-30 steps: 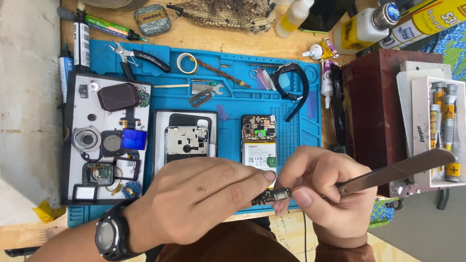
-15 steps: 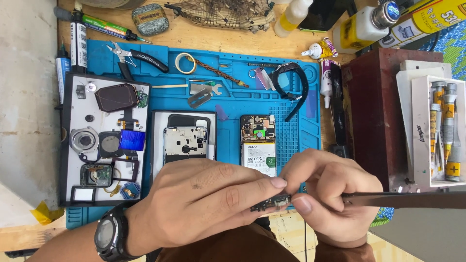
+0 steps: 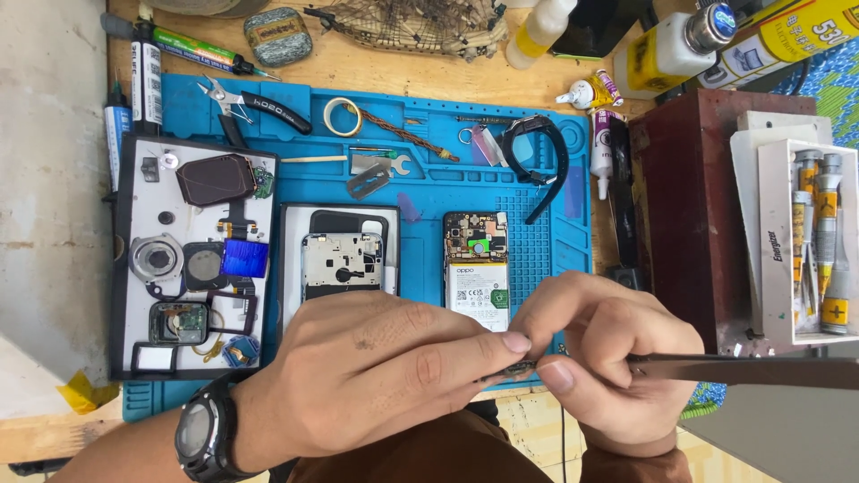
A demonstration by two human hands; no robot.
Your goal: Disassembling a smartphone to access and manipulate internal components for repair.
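Fingertips of left hand [image 3: 376, 376] and right hand [image 3: 608, 358] pinch a small dark part [image 3: 512, 368] at lower centre, steadying it; right also grips long metal tweezers [image 3: 752, 369].

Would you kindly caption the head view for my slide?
Left hand and right hand pinch a small part above a blue mat.

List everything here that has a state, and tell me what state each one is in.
Left hand: pinching a small dark part.
Right hand: gripping tweezers, tips at the part.
Phone: back off, board and battery exposed.
Phone frame: stripped, lying flat.
Pliers: lying unused.
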